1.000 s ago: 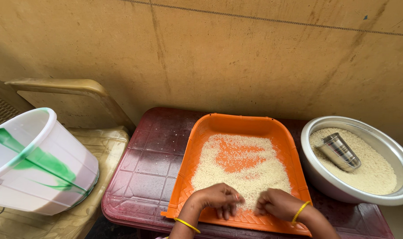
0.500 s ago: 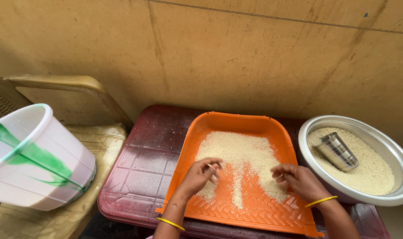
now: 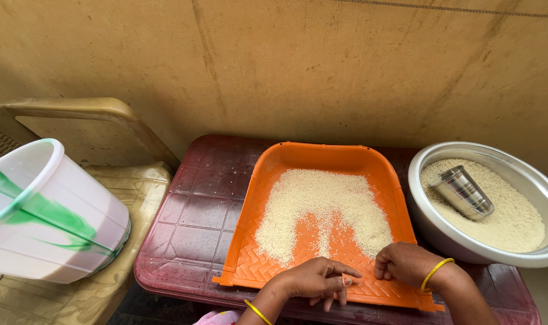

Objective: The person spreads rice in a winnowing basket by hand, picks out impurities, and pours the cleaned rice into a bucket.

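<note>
left hand [image 3: 315,281]: lower middle of the frame, fingers loosely curled and pointing down-right onto the near lip of the tray, thumb stretched toward the other hand. can't tell if it's pinching a grain or anything, looks empty to me
right hand [image 3: 406,263]: lower right, curled into a soft fist on the tray's near right edge, fingertips tucked under so no idea what's in there, if anything
rice on tray [image 3: 322,207]: spread thin over the middle of the frame, with two bare orange lanes raked through its near side, so it's split into roughly three tongues
orange tray [image 3: 313,155]: sits on the dark red table [image 3: 190,216], centre frame
how far along: my guess is midway, near strip of the tray is swept bare, the far bulk looks untouched
steel bowl [image 3: 502,157]: right edge, full of more rice with a steel cup [image 3: 463,192] lying tilted in it
white bucket [image 3: 45,216]: left, on a plastic chair [image 3: 105,129], inside not visible
hard to see: forearms cut off at the bottom, bowl clipped at right, single grains too small to make out
</note>
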